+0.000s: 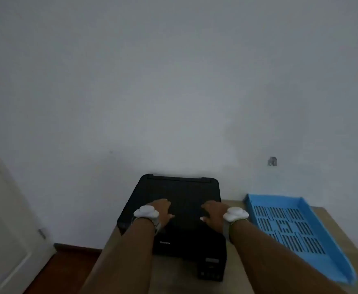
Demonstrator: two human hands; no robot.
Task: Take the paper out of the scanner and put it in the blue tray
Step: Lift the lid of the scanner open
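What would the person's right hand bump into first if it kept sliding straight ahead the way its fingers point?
Probably nothing soon: the right hand lies on the closed scanner lid, fingers aimed toward the lid's back edge. Beyond that comes the wall, though depth is hard to judge.

Dim, soft, slightly blurred picture, edges distorted.

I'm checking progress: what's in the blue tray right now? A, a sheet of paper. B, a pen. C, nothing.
C: the tray shows only its bare slotted floor, and both hands, left and right, rest on the closed scanner.
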